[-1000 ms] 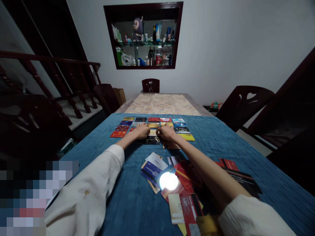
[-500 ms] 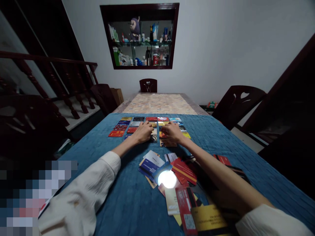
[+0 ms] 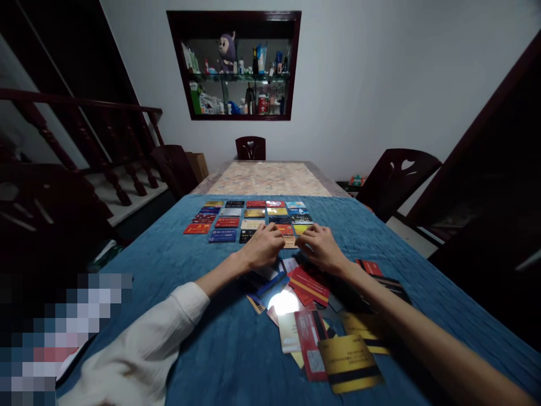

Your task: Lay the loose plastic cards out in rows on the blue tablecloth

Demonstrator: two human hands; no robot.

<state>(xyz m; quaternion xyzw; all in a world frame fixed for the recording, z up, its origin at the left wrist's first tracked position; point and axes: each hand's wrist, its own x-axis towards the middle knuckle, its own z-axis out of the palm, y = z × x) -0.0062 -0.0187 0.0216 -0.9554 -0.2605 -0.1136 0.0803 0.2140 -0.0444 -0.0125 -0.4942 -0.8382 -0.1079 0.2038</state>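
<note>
Both hands palm down over the blue cloth on the surface (image 3: 156,270). Left hand (image 3: 264,248) and right hand (image 3: 322,248) side by side, a small gap between. Fingers (image 3: 305,237) of each bent inward, narrow spread, tips pointing at one another. Peach card (image 3: 290,242) lies flat in the gap, ends partly covered by the two sets of fingertips. Contact at its edges likely; whether either hand pinches it, cannot tell.

Just beyond the fingertips: red-orange card (image 3: 284,229), and a yellow card (image 3: 301,230) partly behind the right fingers. Left of the left fingers: black card (image 3: 245,236), partly hidden, then blue card (image 3: 222,235), in the same row as the peach one. Farther off, more rows of cards laid in a grid, white-and-red card (image 3: 275,204) among the farthest.

Nearer the wearer than the fingers: loose, overlapping heap. Red card with a yellow stripe (image 3: 310,286) just below the right fingers; strong glare (image 3: 284,303) beside it. Gold card (image 3: 350,363) at the heap's near end, well apart from both hands, dark band across it.
</note>
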